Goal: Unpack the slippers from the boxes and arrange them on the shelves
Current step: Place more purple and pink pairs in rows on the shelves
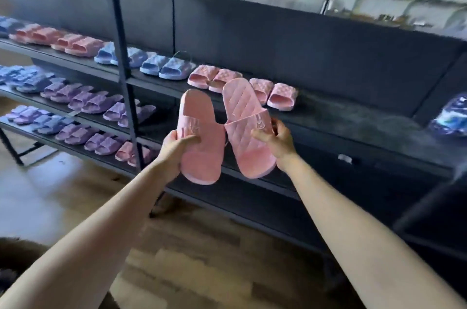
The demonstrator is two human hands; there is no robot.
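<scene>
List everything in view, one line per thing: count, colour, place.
Held quilted foam slippers: two, pink, one in each hand, in front of the rack.
Shelved quilted foam slippers: four, pink, top shelf, right of the post.
Blue foam slippers: several, light blue, top shelf around the post.
Coral foam slippers: several, coral, top shelf, left.
Purple foam slippers: many, lilac, middle and lower shelves, left.
Metal shelf rack: at least one, black, across the view.
Patterned packet: one, blue and white, right edge, blurred.
Wooden floor: brown, below.
Left hand: grips the left slipper.
Right hand: grips the right slipper.
</scene>
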